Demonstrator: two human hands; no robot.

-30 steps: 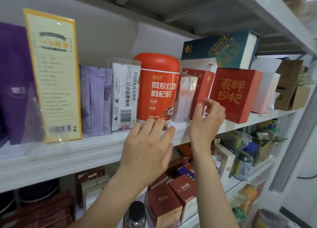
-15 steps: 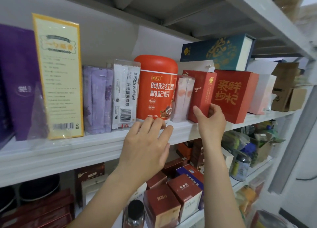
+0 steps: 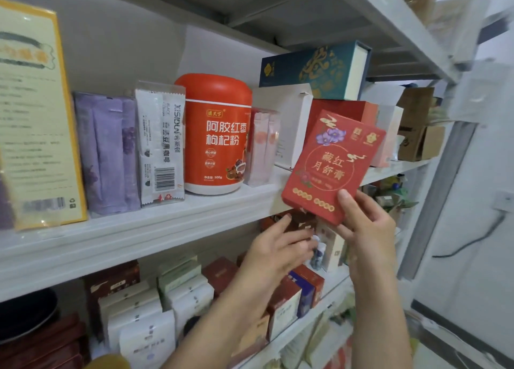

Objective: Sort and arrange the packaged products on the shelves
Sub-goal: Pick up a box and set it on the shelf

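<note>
My right hand [image 3: 364, 224] grips the lower corner of a slim red box [image 3: 331, 165] with a purple flower and gold print, holding it tilted in front of the white shelf [image 3: 155, 224]. Below the shelf edge my left hand [image 3: 278, 249] hovers with fingers straight and a little blurred, holding nothing. On the shelf stand an orange-red jar [image 3: 215, 135], a pink sachet pack [image 3: 261, 149], a white sachet pack [image 3: 161, 143], a purple pack [image 3: 107, 154] and a tall yellow box [image 3: 36, 118]. A white box [image 3: 292, 124] and a large red box [image 3: 345, 110] stand behind the held box.
A dark teal gift box [image 3: 314, 68] lies on top of the boxes at the right, with cardboard cartons [image 3: 420, 129] further right. The lower shelf [image 3: 319, 310] is crowded with small red, white and blue boxes. A grey upright post [image 3: 439, 196] stands at the right.
My right hand has pulled the slim red box off the shelf and turned its front face to me. My left hand has dropped from the shelf edge to below it.
</note>
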